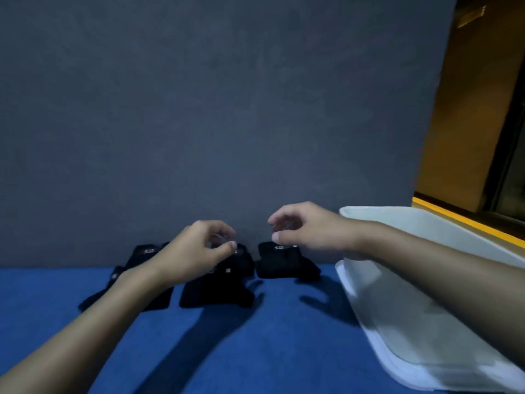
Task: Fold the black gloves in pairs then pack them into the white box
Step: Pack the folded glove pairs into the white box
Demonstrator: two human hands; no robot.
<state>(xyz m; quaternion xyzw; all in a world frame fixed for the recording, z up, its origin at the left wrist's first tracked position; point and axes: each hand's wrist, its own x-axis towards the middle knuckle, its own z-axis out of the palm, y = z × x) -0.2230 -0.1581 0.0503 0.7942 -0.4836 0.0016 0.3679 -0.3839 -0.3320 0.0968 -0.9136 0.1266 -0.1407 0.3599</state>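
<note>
Three black gloves lie on the blue cloth against the grey wall. The left glove (142,260) is partly under my left forearm. The middle glove (218,291) lies in front of my left hand (196,248), which hovers over it with fingers loosely curled and nothing held. The right glove (287,263) sits just below my right hand (301,228), whose fingers are also loosely curled and empty. The white box (420,223) stands at the right, under my right forearm.
A grey wall (227,109) rises directly behind the gloves. The blue cloth (255,351) covers the surface in front of me. A yellow edge (466,223) and a dark opening lie beyond the box at the far right.
</note>
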